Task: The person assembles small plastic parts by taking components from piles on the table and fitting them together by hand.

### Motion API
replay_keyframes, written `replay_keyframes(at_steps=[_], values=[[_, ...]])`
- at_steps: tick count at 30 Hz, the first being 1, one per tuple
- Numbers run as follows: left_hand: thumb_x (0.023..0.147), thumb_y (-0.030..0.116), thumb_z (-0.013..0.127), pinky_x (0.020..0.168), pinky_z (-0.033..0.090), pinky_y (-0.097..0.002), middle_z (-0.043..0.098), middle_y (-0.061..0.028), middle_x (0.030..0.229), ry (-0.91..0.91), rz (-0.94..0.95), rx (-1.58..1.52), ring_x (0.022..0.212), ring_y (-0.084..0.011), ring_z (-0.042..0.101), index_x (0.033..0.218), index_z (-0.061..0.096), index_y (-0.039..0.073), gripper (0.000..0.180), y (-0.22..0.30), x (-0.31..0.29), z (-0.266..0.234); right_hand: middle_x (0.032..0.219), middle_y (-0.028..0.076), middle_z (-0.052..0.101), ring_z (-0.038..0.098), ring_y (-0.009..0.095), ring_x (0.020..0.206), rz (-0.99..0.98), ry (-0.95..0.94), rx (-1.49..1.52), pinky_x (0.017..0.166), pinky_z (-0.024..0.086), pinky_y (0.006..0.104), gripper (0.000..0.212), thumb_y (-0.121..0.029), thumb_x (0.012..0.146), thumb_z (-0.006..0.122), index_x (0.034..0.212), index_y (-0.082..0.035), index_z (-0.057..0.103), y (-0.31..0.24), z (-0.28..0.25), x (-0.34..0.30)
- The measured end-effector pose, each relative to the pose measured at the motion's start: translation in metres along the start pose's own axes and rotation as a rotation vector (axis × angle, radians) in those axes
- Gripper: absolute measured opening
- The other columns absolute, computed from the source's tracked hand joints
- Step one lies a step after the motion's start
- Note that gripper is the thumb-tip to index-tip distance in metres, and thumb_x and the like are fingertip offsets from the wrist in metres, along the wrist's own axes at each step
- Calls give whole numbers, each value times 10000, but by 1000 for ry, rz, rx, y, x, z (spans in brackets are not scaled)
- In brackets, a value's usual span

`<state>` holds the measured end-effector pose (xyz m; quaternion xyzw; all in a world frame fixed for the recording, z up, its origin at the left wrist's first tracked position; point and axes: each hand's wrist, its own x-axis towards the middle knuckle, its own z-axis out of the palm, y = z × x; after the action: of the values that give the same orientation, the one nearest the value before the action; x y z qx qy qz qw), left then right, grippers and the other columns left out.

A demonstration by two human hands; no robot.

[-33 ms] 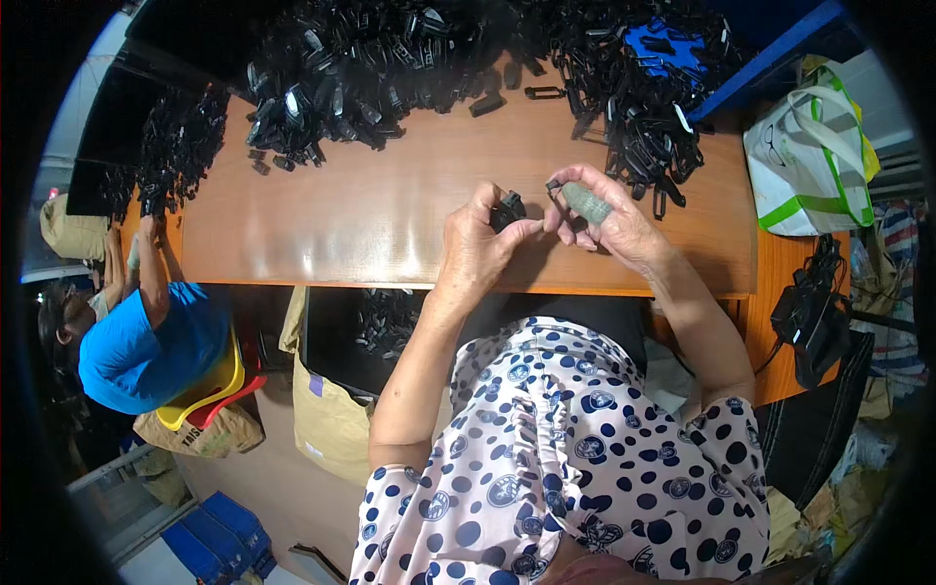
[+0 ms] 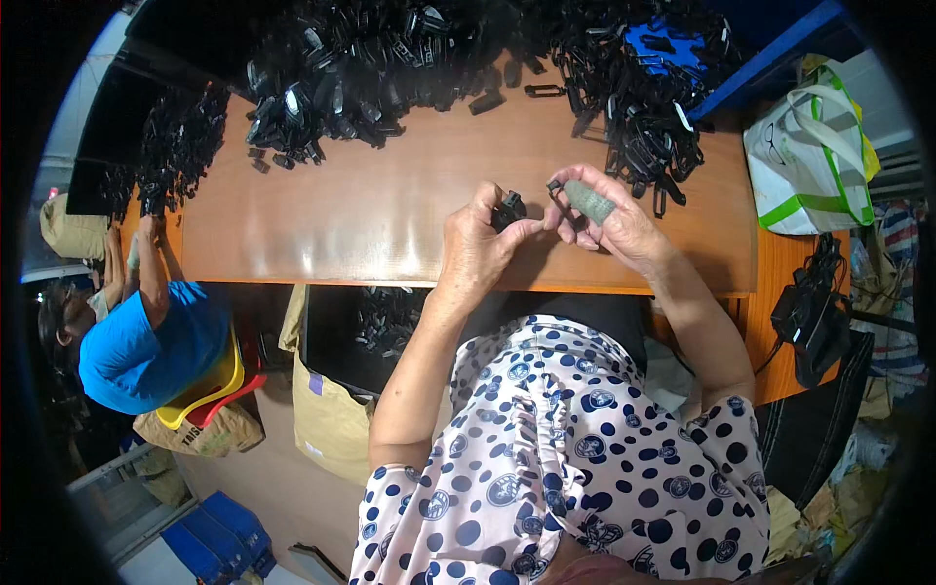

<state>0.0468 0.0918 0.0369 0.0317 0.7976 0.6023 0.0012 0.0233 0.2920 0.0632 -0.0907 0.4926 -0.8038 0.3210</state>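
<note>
Over the front part of the brown table, my left hand (image 2: 476, 234) is closed around a black plastic part (image 2: 509, 209), which sticks out between thumb and fingers. Just right of it, my right hand (image 2: 619, 222) pinches a small black piece (image 2: 556, 188) at its fingertips. One right finger carries a grey-green wrap (image 2: 589, 202). The fingertips of both hands nearly meet. How far each part reaches inside the hands is hidden.
A large heap of black plastic parts (image 2: 351, 78) covers the table's back, another heap (image 2: 648, 136) its back right. A white-green bag (image 2: 804, 156) stands at right. Below the table edge hangs a beige sack (image 2: 327, 419). A co-worker in blue (image 2: 156, 346) works at left.
The wrapped finger of my right hand has shifted slightly to the right. Both hands otherwise keep their place and their hold.
</note>
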Motion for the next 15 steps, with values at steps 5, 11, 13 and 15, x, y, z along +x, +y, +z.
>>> replay_keyframes(at_steps=[5,11,13,15], values=[[721,197,786,531,465,-309,592,-126,652,40,139,254,567,-230,585,789,513,24,331,-4,-7,1,899,15,599,491,56,750,113,56,-160,612,384,178,276,-248,923,548,1137,-88,477,-1,5,-3],[720,177,770,533,479,-343,607,-127,677,19,151,363,622,-274,631,795,552,36,271,19,-13,-1,840,-1,605,465,50,728,95,-66,-358,605,364,185,282,-281,917,563,1090,-71,491,-7,4,-2],[701,158,770,526,477,-349,595,-114,666,27,282,467,605,-276,619,780,546,48,262,20,-13,-1,824,-4,604,462,49,723,111,-56,-384,603,358,186,289,-289,918,567,1083,-65,493,-7,4,0],[696,153,768,520,472,-353,589,-110,662,26,304,489,598,-279,612,770,538,52,262,18,-13,-1,830,-2,601,464,46,723,110,-99,-379,597,350,188,318,-317,925,562,1092,-58,482,-5,3,1]])
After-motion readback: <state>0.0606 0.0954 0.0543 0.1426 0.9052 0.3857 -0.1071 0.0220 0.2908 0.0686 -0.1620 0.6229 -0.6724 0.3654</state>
